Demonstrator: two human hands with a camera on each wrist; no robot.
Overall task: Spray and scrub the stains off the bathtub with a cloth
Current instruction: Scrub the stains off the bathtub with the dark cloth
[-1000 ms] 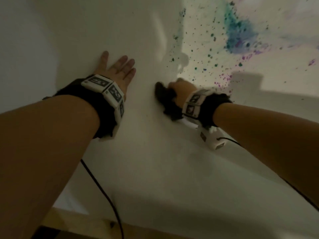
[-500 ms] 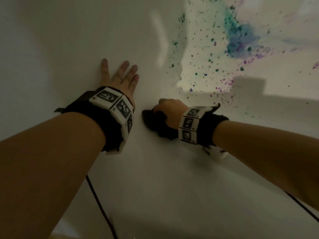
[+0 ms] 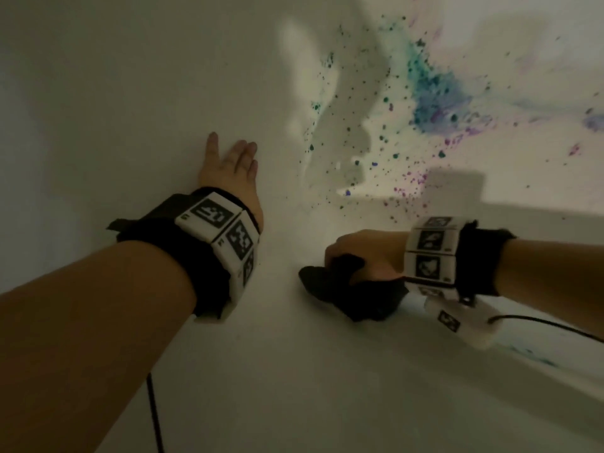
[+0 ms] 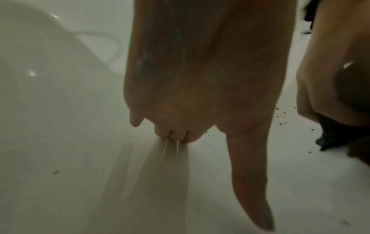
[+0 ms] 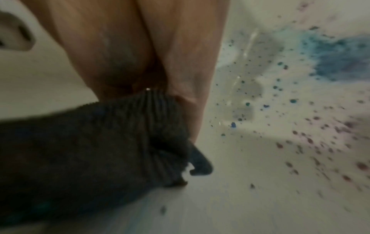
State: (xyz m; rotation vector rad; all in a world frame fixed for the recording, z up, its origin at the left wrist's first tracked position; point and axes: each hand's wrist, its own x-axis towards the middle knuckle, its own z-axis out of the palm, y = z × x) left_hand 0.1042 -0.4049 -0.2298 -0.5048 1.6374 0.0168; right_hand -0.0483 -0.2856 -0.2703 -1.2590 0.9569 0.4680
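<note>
Your right hand [image 3: 366, 253] clutches a dark ribbed cloth [image 3: 356, 294] on the glossy tub [image 3: 294, 371] — left hand [image 3: 230, 168] flat, fingers straight, beside speckled stains [image 3: 434, 99].

1. The bathtub [image 3: 130, 93] is white and glossy, its smooth inner surface mostly in shadow, with a lit patch at the upper right in the head view.
2. The stains [image 3: 434, 103] are a teal and blue smear with purple streaks, ringed by scattered green, blue and purple specks, lying on the lit part of the tub.
3. The cloth [image 3: 356, 295] is dark, almost black, ribbed and bunched up; it lies against the tub surface near the specks, short of the big smear.
</note>
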